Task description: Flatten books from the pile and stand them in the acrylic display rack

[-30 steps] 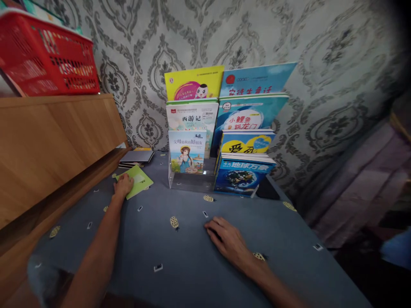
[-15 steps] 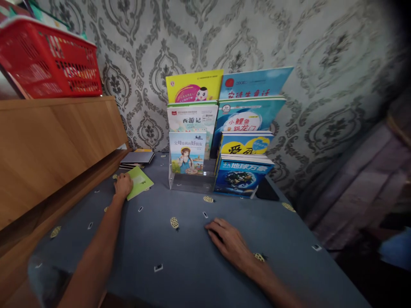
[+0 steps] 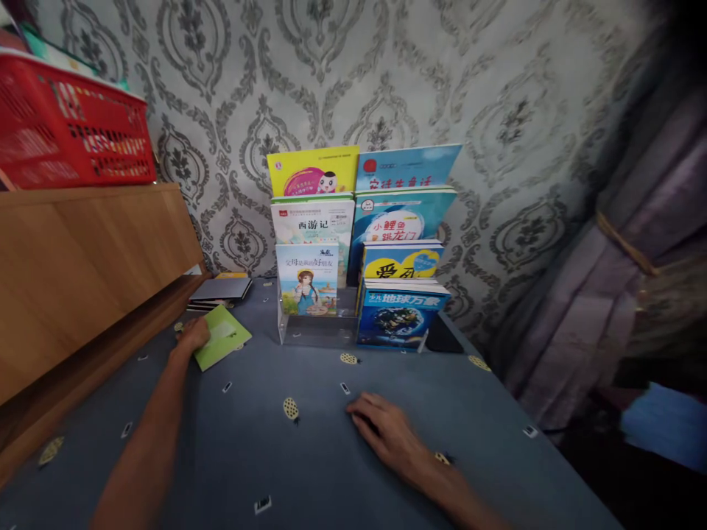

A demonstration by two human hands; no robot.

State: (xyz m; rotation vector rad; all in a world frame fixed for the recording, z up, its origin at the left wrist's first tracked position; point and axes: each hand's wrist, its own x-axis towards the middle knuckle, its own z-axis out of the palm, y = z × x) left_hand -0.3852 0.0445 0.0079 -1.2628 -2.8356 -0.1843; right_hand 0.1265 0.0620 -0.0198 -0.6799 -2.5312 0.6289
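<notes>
left hand (image 3: 194, 335) at left edge of green booklet (image 3: 226, 338), which lies on the blue-grey cloth (image 3: 320, 471) near the book stack (image 3: 224, 288), left of the clear rack (image 3: 325, 333); fingers curled, cannot tell whether they pinch it. right hand (image 3: 387, 433) palm down at the cloth, fingers loosely bent, holding nothing.

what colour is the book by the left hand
Light green, a yellowish shade; the book by the left hand shows in the head view.
</notes>
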